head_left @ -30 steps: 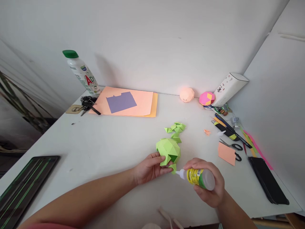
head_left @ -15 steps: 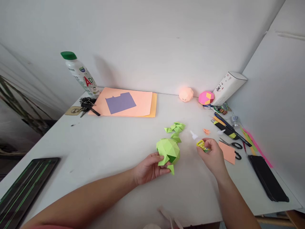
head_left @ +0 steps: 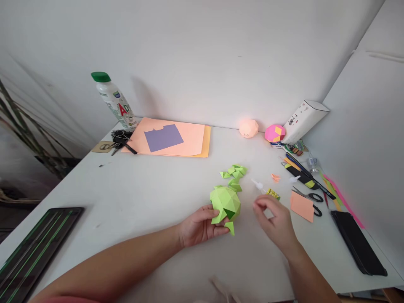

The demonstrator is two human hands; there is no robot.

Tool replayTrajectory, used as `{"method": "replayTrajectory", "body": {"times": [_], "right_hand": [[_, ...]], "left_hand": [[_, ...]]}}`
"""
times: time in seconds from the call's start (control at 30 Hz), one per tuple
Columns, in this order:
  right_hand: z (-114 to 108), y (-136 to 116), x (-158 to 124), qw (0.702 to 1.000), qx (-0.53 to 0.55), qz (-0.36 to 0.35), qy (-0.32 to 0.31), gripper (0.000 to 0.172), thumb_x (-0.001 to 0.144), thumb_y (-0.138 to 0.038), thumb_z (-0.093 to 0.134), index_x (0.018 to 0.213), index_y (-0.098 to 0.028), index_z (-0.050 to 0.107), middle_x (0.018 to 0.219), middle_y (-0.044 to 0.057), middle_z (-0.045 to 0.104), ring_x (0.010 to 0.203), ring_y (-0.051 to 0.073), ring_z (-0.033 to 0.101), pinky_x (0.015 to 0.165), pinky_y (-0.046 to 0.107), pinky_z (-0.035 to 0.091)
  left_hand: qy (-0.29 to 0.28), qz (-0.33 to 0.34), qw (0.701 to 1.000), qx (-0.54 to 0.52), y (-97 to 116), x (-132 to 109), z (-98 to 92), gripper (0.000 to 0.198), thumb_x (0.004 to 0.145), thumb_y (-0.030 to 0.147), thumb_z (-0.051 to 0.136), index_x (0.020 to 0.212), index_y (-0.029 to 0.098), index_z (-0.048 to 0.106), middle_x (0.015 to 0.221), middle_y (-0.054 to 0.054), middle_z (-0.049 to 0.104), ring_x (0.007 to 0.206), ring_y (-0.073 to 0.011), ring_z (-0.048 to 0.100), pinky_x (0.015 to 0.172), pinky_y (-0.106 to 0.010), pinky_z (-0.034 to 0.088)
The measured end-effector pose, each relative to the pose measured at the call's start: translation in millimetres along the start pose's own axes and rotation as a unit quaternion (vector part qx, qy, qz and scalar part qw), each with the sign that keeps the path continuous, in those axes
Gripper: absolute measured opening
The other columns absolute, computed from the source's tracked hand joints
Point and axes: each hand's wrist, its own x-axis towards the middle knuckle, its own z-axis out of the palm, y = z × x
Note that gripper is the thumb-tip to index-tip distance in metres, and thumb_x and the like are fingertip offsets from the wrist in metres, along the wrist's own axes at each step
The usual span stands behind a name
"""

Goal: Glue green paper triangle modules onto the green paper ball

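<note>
My left hand [head_left: 202, 225] is wrapped round a light-green paper polyhedron [head_left: 225, 202], which has a dark opening in its lower right side. A small green paper triangle [head_left: 230, 227] sticks out by the fingertips of that hand. My right hand [head_left: 273, 221] hovers to the right, thumb and index finger pinched together with nothing visible between them. Just beyond it lies a small yellow-and-green glue tube [head_left: 273, 194], partly hidden by the fingers, with a white nozzle [head_left: 257, 184] to its left. Several folded green paper pieces [head_left: 235, 171] lie behind the polyhedron.
Scissors [head_left: 311, 196], an orange paper square [head_left: 302, 206], a cutter [head_left: 299, 174] and a black phone [head_left: 358, 242] lie at the right. Two paper balls, peach [head_left: 248, 128] and pink [head_left: 275, 133], sit by the wall. Paper sheets [head_left: 189, 139] and a bottle [head_left: 118, 105] are back left.
My right hand has let go of the glue tube, which now lies on the table, and has drawn slightly towards me and left. My left hand still holds the polyhedron. The view has shifted slightly.
</note>
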Motion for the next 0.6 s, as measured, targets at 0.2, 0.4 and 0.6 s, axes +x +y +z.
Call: {"method": "replayTrajectory", "body": {"times": [0.2,0.4,0.6], "right_hand": [[5.6,-26.7,-15.4,0.956,0.153,0.004,-0.251,0.014,0.078,-0.031,0.068,0.084,-0.020,0.061,0.084,0.005,0.060,0.069,0.015,0.053,0.060,0.026,0.047],[27.5,-23.0,-20.9,0.973,0.167,0.006,-0.160,0.009,0.083,-0.024,0.060,0.077,-0.018,0.063,0.078,0.005,0.058,0.058,0.012,0.049,0.054,0.026,0.044],[28.5,-26.3,-19.3,0.975,0.200,0.016,-0.100,0.010,0.085,-0.023,0.058,0.075,-0.019,0.061,0.077,0.004,0.054,0.063,0.014,0.050,0.056,0.026,0.044]], "left_hand": [[-0.008,0.012,1.000,-0.006,-0.4,-0.6,0.0,0.021,0.077,0.018,0.067,0.094,0.007,0.067,0.080,-0.007,0.069,0.076,-0.0141,0.067,0.073,-0.023,0.056],[-0.014,0.018,1.000,-0.017,1.1,-0.9,0.6,0.021,0.078,0.017,0.066,0.097,0.007,0.068,0.083,-0.007,0.069,0.081,-0.0143,0.067,0.077,-0.024,0.055],[-0.010,0.028,1.000,-0.003,1.6,-0.7,1.3,0.023,0.078,0.018,0.066,0.099,0.007,0.067,0.090,-0.009,0.066,0.083,-0.0159,0.063,0.074,-0.026,0.052]]}}
